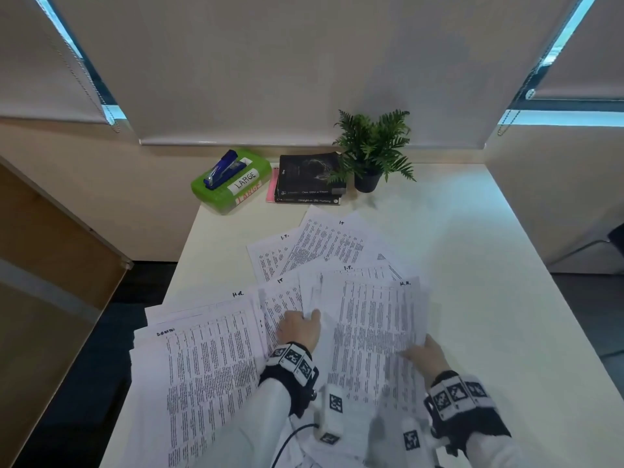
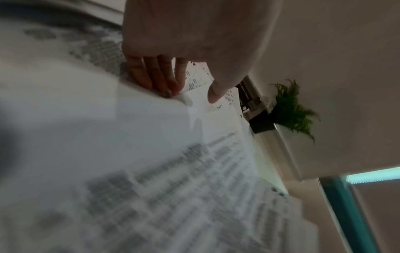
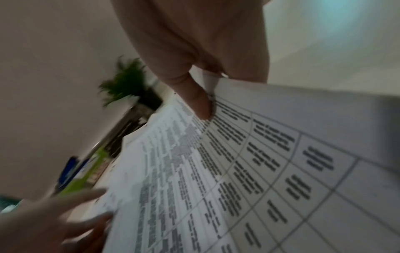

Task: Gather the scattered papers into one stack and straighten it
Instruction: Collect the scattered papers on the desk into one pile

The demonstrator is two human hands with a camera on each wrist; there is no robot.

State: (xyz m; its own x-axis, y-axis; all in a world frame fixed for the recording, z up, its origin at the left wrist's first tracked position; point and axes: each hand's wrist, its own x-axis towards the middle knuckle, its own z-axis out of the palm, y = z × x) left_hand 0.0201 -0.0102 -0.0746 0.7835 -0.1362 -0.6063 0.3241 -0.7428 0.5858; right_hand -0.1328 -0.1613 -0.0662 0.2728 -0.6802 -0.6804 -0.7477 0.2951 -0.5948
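White printed papers lie fanned across the pale surface, all on the near side of the potted fern; a larger heap sits nearest us, left of the fern's line. We judge the gathering step to be in hand. The right hand pinches one sheet at its right edge, thumb on top. The left hand rests on overlapping sheets, its fingers pressing an edge; whether it grips, we cannot tell. Next, we would carry the held sheet onto the heap, then draw in the far sheets toward the fern.
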